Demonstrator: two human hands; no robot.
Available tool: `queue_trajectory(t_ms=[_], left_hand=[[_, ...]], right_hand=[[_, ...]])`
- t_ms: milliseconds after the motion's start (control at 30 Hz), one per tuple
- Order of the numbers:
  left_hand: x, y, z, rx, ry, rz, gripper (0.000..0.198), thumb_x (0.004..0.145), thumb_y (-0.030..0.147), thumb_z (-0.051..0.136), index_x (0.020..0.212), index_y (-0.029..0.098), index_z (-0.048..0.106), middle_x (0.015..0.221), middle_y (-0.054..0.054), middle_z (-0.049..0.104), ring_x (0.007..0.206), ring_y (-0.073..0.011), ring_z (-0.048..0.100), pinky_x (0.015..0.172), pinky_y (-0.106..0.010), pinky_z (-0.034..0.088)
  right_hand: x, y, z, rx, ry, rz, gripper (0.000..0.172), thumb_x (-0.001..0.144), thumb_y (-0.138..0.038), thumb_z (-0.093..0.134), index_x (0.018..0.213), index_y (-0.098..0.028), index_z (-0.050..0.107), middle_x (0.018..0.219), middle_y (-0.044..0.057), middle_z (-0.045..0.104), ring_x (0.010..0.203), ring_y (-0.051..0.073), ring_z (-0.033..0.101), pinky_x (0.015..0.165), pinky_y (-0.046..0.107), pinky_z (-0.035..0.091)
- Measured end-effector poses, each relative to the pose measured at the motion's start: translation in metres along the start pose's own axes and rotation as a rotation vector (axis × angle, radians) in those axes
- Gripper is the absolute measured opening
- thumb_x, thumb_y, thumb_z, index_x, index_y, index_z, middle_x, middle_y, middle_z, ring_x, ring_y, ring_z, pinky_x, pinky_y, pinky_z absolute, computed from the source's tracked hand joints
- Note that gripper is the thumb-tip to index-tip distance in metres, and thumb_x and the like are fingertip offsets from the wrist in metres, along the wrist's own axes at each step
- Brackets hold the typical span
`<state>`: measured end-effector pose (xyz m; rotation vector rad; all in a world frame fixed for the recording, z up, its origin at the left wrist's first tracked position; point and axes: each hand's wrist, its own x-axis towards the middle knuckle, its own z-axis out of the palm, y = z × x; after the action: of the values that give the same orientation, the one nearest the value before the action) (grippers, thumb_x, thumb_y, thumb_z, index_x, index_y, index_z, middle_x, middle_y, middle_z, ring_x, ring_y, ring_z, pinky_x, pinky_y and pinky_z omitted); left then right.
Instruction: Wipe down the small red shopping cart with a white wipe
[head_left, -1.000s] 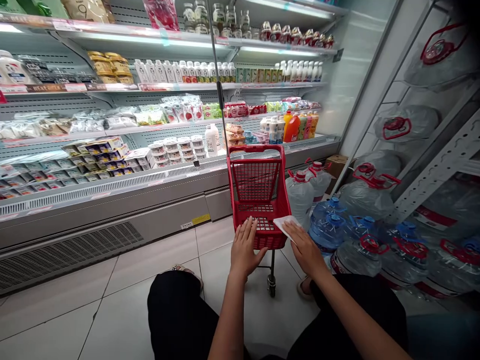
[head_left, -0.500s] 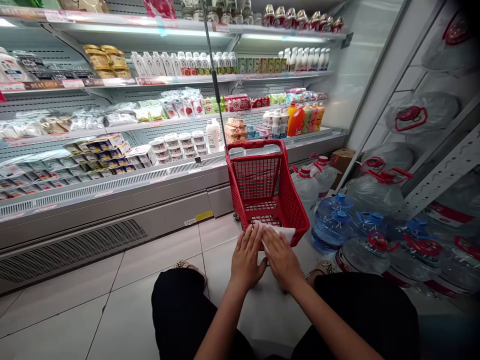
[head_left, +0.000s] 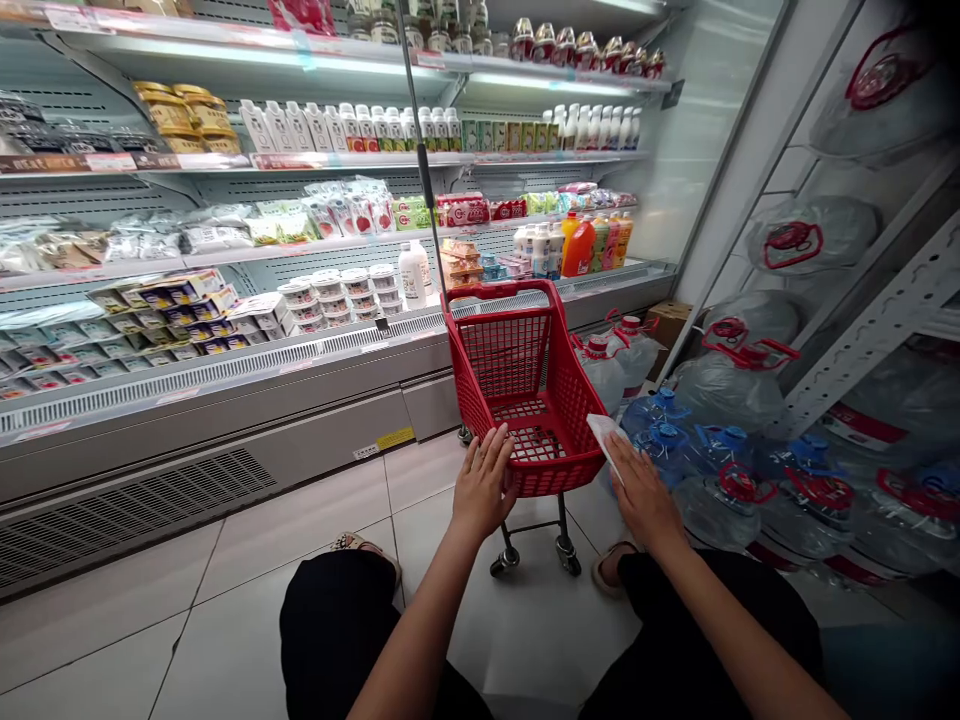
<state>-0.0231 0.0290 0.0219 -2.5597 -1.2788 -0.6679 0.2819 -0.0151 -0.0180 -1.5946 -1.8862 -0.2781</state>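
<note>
A red plastic shopping cart (head_left: pixel 525 480) stands on small black wheels between my knees. At its near left corner is my left hand (head_left: pixel 484 490), fingers stretched out and nothing seen in it; whether it presses on the rim I cannot tell. My right hand (head_left: pixel 646 495) is just off the near right corner, holding a white wipe (head_left: pixel 602 432) flat under its fingers. Part of the wipe is hidden by those fingers. The mesh basket shows a bare slatted bottom.
A refrigerated display case (head_left: pixel 315 400) with dairy tubs, bottles and cartons runs along the far side. Large water jugs (head_left: pixel 724 510) crowd the floor at right, beside a white metal rack (head_left: pixel 877 310). A thin dark pole (head_left: pixel 424 170) rises from the cart's left side.
My hands were together over the cart's near rim with the wipe; now they are apart. The right hand has moved right with the wipe, the left slightly left and down.
</note>
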Motion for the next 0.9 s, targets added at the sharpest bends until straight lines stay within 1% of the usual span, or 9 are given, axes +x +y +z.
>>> queue_trajectory(t_ms=[67, 167, 233, 300, 433, 567, 700, 800, 900], left_hand=[[0.001, 0.010, 0.006, 0.003, 0.019, -0.032, 0.084, 0.094, 0.028, 0.060, 0.167, 0.020, 0.019, 0.176, -0.006, 0.018, 0.163, -0.0257, 0.017, 0.134, -0.050, 0.016], [0.002, 0.020, 0.010, 0.017, 0.053, -0.090, 0.084, 0.095, 0.024, 0.056, 0.169, 0.022, 0.014, 0.175, -0.006, 0.020, 0.162, -0.0255, 0.019, 0.134, -0.052, 0.015], [0.000, 0.021, 0.010, 0.027, 0.065, -0.118, 0.085, 0.095, 0.023, 0.056, 0.169, 0.022, 0.013, 0.175, -0.005, 0.022, 0.162, -0.0249, 0.021, 0.135, -0.052, 0.013], [-0.004, 0.018, 0.007, 0.039, 0.068, -0.122, 0.084, 0.095, 0.025, 0.056, 0.169, 0.022, 0.016, 0.174, -0.005, 0.025, 0.162, -0.0250, 0.022, 0.135, -0.052, 0.012], [-0.013, 0.009, -0.005, 0.060, 0.080, -0.111, 0.075, 0.098, 0.030, 0.055, 0.167, 0.025, 0.025, 0.172, -0.003, 0.030, 0.161, -0.0262, 0.024, 0.135, -0.053, 0.011], [-0.019, 0.010, -0.013, 0.063, 0.096, -0.115, 0.072, 0.101, 0.033, 0.054, 0.166, 0.024, 0.027, 0.172, -0.005, 0.031, 0.160, -0.0273, 0.026, 0.135, -0.054, 0.011], [-0.020, 0.025, -0.011, 0.058, 0.096, -0.118, 0.074, 0.101, 0.034, 0.054, 0.167, 0.024, 0.023, 0.173, -0.006, 0.028, 0.160, -0.0276, 0.026, 0.135, -0.055, 0.009], [-0.020, 0.044, -0.005, 0.044, 0.081, -0.101, 0.077, 0.100, 0.036, 0.055, 0.168, 0.025, 0.019, 0.174, -0.006, 0.025, 0.161, -0.0274, 0.022, 0.134, -0.056, 0.007], [-0.021, 0.064, 0.000, 0.022, 0.057, -0.078, 0.085, 0.098, 0.040, 0.058, 0.170, 0.025, 0.014, 0.175, -0.007, 0.021, 0.162, -0.0285, 0.020, 0.134, -0.056, 0.007]], right_hand=[[0.002, -0.018, 0.008, 0.008, 0.013, 0.004, 0.065, 0.109, -0.024, 0.028, 0.170, -0.028, 0.005, 0.170, 0.006, 0.035, 0.157, 0.022, 0.033, 0.128, 0.051, 0.029], [0.007, -0.062, 0.021, 0.033, -0.031, -0.080, 0.067, 0.108, -0.023, 0.027, 0.170, -0.029, 0.001, 0.171, 0.004, 0.033, 0.158, 0.021, 0.029, 0.129, 0.050, 0.027], [0.010, -0.086, 0.026, 0.061, -0.072, -0.152, 0.068, 0.108, -0.022, 0.028, 0.170, -0.028, 0.001, 0.172, 0.003, 0.030, 0.159, 0.021, 0.026, 0.130, 0.049, 0.026], [0.012, -0.097, 0.028, 0.085, -0.101, -0.217, 0.068, 0.108, -0.021, 0.029, 0.170, -0.028, 0.003, 0.173, 0.003, 0.028, 0.160, 0.021, 0.023, 0.130, 0.049, 0.026], [0.010, -0.079, 0.020, 0.108, -0.114, -0.279, 0.067, 0.107, -0.020, 0.030, 0.170, -0.028, 0.006, 0.173, 0.002, 0.029, 0.160, 0.019, 0.024, 0.130, 0.046, 0.027], [0.007, -0.038, 0.009, 0.078, -0.065, -0.184, 0.063, 0.109, -0.024, 0.029, 0.170, -0.028, 0.011, 0.171, 0.004, 0.034, 0.159, 0.020, 0.028, 0.130, 0.048, 0.027], [0.012, -0.008, 0.007, 0.065, -0.022, -0.066, 0.058, 0.110, -0.028, 0.027, 0.168, -0.028, 0.023, 0.166, 0.004, 0.042, 0.156, 0.020, 0.034, 0.130, 0.051, 0.024], [0.018, -0.007, 0.011, 0.081, 0.036, 0.071, 0.056, 0.111, -0.031, 0.025, 0.165, -0.023, 0.033, 0.162, 0.009, 0.048, 0.154, 0.024, 0.038, 0.128, 0.056, 0.026], [0.021, -0.031, 0.014, 0.102, 0.021, 0.085, 0.055, 0.111, -0.033, 0.025, 0.164, -0.025, 0.036, 0.158, 0.009, 0.053, 0.152, 0.025, 0.043, 0.127, 0.058, 0.029]])
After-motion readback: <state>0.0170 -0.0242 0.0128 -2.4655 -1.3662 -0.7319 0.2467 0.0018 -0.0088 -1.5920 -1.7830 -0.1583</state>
